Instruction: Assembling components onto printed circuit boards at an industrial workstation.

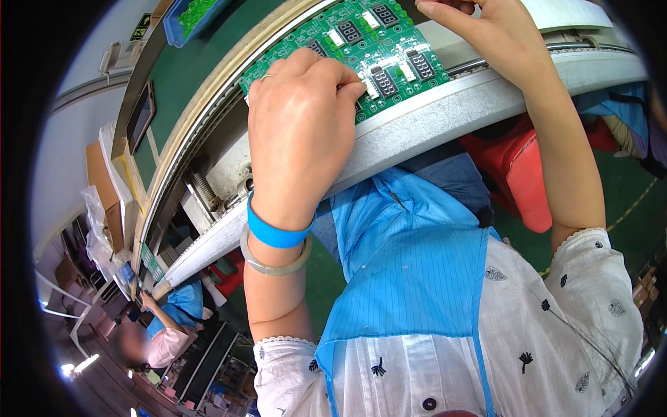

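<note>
A green circuit board (pixel 379 52) lies on the metal rails of a line in front of me. It carries several black digit displays (pixel 422 66) and white connectors (pixel 371 88). My left hand (pixel 302 118) rests over the board's left part, fingers curled and thumb against the index finger beside a white connector. Whatever is between those fingertips is hidden. Beyond the board's right end, my right hand (pixel 497 35) is raised at the top edge of the picture. Its thumb and fingers come together, partly cut off, and I cannot make out anything in them.
A pale metal rail (pixel 445 118) runs between my body and the board. Past the far rail, a blue bin (pixel 194 21) of small green parts and a dark phone-like device (pixel 141 117) lie on a green surface. A red stool (pixel 524 181) stands right; another person (pixel 170 326) works at lower left.
</note>
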{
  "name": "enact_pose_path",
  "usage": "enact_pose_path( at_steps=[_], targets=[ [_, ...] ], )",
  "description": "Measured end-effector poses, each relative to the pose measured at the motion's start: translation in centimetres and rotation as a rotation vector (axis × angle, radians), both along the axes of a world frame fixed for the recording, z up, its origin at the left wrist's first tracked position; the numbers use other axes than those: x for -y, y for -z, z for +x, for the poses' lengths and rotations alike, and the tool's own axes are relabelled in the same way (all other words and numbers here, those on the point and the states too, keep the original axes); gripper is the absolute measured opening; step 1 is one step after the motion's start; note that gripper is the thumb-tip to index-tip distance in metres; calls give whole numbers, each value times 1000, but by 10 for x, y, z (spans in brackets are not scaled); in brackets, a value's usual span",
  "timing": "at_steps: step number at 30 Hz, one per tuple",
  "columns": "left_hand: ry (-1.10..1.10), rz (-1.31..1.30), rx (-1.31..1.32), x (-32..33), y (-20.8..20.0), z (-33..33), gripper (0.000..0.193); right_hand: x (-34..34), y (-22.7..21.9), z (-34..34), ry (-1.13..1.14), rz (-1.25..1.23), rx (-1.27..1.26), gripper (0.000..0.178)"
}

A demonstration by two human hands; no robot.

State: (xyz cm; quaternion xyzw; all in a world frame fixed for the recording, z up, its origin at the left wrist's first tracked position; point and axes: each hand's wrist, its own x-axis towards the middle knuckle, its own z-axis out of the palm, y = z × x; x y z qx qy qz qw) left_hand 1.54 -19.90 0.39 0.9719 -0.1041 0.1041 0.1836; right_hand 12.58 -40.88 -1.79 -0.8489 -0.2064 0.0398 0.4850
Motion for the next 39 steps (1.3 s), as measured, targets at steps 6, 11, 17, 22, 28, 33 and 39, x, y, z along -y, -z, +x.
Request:
enact_pose_path(
  at_steps=[6,11,17,22,28,33,39],
  targets=[
    [-1,-74,-36,-2,-1,0,7,-1,-2,-1,-5,-5,-2,19],
    [1,-104,-65,0,-1,2,9,1,3,0,-7,41,-6,19],
    [1,-141,-58,-2,0,2,9,0,0,0,1,6,-17,18],
    [-146,-386,63,-23,-8,-2,8,-2,1,3,38,21,-17,19],
    [-414,-685,201,-75,-5,-9,18,-50,-40,27,-189,58,166,22],
    [-481,-711,363,-111,16,7,22,-138,-69,68,-359,-32,589,22],
    [-566,-699,326,-122,25,-2,20,-247,-84,76,-494,-323,675,19]
  ],
)
